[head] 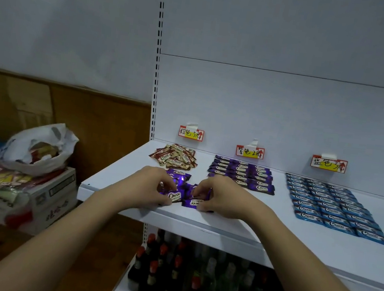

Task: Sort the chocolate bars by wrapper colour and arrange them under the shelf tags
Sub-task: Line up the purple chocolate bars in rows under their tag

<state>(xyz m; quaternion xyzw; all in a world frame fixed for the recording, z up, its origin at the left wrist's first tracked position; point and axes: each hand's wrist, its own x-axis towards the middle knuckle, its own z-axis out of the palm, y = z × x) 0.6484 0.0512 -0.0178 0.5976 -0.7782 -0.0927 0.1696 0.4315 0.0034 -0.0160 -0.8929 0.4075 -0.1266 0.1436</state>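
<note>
A loose cluster of purple bars lies near the front of the white shelf. My left hand pinches bars at the cluster's left side. My right hand pinches bars at its right side. Behind them, a heap of brown bars sits under the brown tag. Neat rows of purple bars lie under the purple tag. Rows of blue bars lie under the blue tag.
Left of the shelf, a white plastic bag of snacks sits on a cardboard box with other packets. Several bottles stand on the lower shelf. A slotted upright marks the shelf's left edge.
</note>
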